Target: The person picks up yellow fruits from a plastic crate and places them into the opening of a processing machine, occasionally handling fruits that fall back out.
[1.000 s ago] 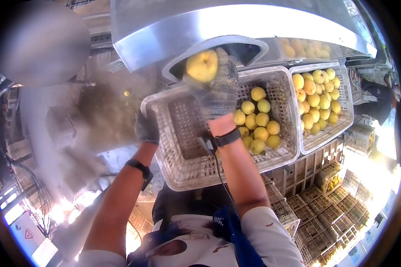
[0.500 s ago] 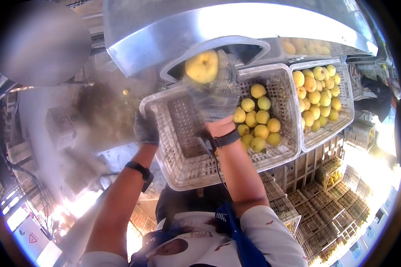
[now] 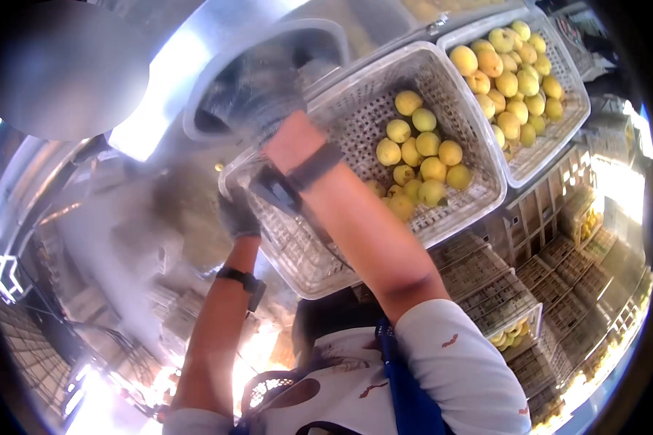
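My right hand [image 3: 265, 90], in a dark grey glove, reaches into the oval opening [image 3: 319, 40] of a shiny metal machine. Its fingers are blurred, and whether it holds anything cannot be made out. My left hand [image 3: 237, 212], also gloved, rests at the left rim of a pale plastic crate [image 3: 308, 279], its fingers wrapped over the edge. Several yellow fruits [image 3: 433, 168] lie in the right part of that crate. Beside it, touching, a second crate [image 3: 559, 154] holds many more yellow fruits [image 3: 508, 83].
Stacked crates [image 3: 486, 290] stand at the lower right, some with yellow fruit. A round blurred grey object [image 3: 62, 69] fills the upper left. One small yellow fruit [image 3: 219, 167] lies beyond the crate's left rim. Cables run at the lower left.
My right hand has moved left and up into the opening; the yellow fruit it held no longer shows. The view has turned, while my left hand stays at the crate rim.
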### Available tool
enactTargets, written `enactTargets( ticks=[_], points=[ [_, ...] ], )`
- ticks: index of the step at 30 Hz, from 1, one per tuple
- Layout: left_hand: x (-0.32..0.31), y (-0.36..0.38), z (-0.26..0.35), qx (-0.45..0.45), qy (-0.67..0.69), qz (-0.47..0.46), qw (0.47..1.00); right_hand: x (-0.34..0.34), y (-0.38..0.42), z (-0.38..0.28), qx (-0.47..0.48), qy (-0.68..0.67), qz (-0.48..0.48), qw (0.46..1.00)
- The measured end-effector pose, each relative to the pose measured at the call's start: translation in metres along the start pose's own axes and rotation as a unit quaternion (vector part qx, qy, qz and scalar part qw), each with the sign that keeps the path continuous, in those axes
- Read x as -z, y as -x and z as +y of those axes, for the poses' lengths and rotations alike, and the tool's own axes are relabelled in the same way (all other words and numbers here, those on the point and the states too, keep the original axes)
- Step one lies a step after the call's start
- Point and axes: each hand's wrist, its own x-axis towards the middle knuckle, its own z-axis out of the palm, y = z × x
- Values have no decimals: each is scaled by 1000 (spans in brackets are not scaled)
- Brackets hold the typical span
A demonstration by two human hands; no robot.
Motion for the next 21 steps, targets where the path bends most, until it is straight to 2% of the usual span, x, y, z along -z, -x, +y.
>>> enactTargets(
  ticks=[1, 2, 3, 4, 5, 6, 7, 8, 10, 12, 14, 16, 18, 19, 20, 21],
  points=[
    [3, 0, 17, -34, -115, -27, 992, 5, 22, 9, 3, -73, 83, 994],
    [1, 4, 27, -23, -111, -27, 993, 2, 50, 24, 8, -142, 169, 975],
    [4, 6, 29, -20, -131, -20, 991, -3, 85, 47, -16, -145, 196, 970],
    [4, 7, 28, -16, -145, -7, 989, -9, 126, 78, 65, -34, 84, 994],
    [4, 8, 27, -37, -118, -19, 992, -6, 159, 101, 147, 78, -34, 986],
    [5, 6, 27, -56, -90, -27, 994, 5, 191, 111, -18, 2, -166, 986],
    [7, 4, 27, -44, -112, -32, 992, 40, 202, 120, -161, -92, -295, 937],
    [3, 15, 46, -5, -112, -25, 993, 62, 217, 126, -150, -47, -273, 949],
    [9, 5, 34, -5, -95, -34, 995, 92, 239, 144, -148, 70, -310, 937],
    [11, 8, 39, -16, -115, -36, 993, 103, 247, 166, -182, 152, -442, 865],
    [13, 8, 35, -21, -124, -40, 991, 105, 257, 176, -199, 120, -417, 878],
    [10, 5, 31, -28, -166, -1, 986, 103, 265, 183, -218, 99, -389, 890],
    [13, 0, 28, -40, -117, -23, 992, 90, 270, 182, -149, 142, -299, 932],
    [15, -1, 31, -30, -110, -32, 993, 97, 256, 176, -199, 133, -381, 893],
    [15, 0, 31, -18, -100, -41, 994, 94, 260, 176, -199, 133, -381, 893],
    [13, 1, 30, -17, -97, -40, 994, 88, 265, 176, -193, 178, -336, 904]
  ],
)
